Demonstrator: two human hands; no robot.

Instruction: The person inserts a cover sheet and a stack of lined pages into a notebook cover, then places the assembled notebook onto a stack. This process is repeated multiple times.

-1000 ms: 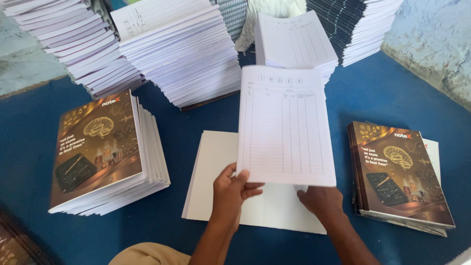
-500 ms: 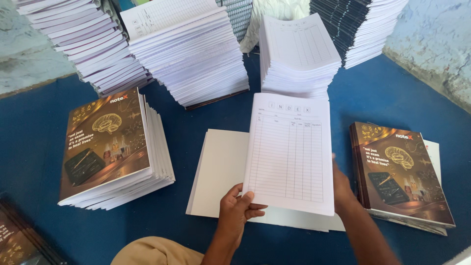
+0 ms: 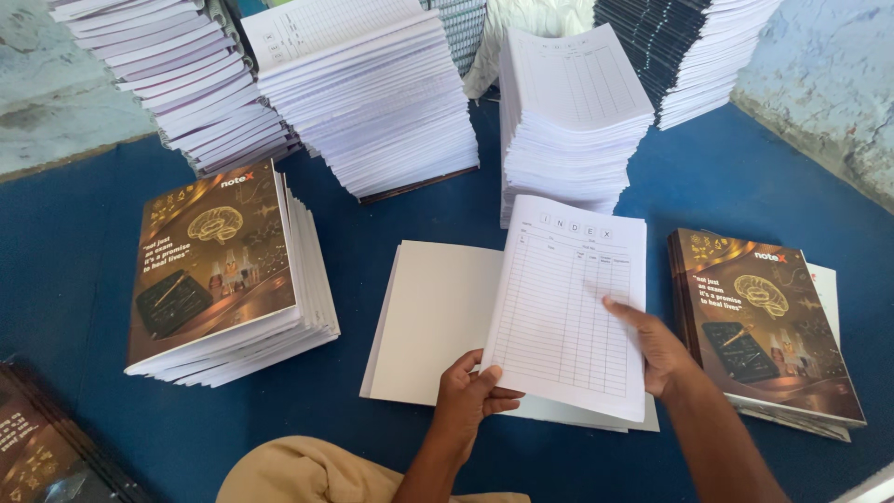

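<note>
A white ruled page block (image 3: pixel 559 307) with a printed table lies over the right half of an opened blank cover sheet (image 3: pixel 438 317) on the blue surface. My left hand (image 3: pixel 473 396) grips the block's lower left edge, thumb on top. Fingers of my right hand (image 3: pixel 656 349) press flat on its right side.
A stack of brown printed covers (image 3: pixel 219 265) sits at left, another brown stack (image 3: pixel 764 321) at right. Tall piles of white page blocks (image 3: pixel 372 93) (image 3: pixel 568 112) and further dark and pale stacks (image 3: pixel 689 47) stand behind. More brown covers (image 3: pixel 37 447) lie at the bottom left. The blue surface (image 3: pixel 56 251) meets a pale wall.
The page block has come down from a raised, upright position and now rests on the right half of the blank cover. My right hand moved from under its bottom edge onto its right side.
</note>
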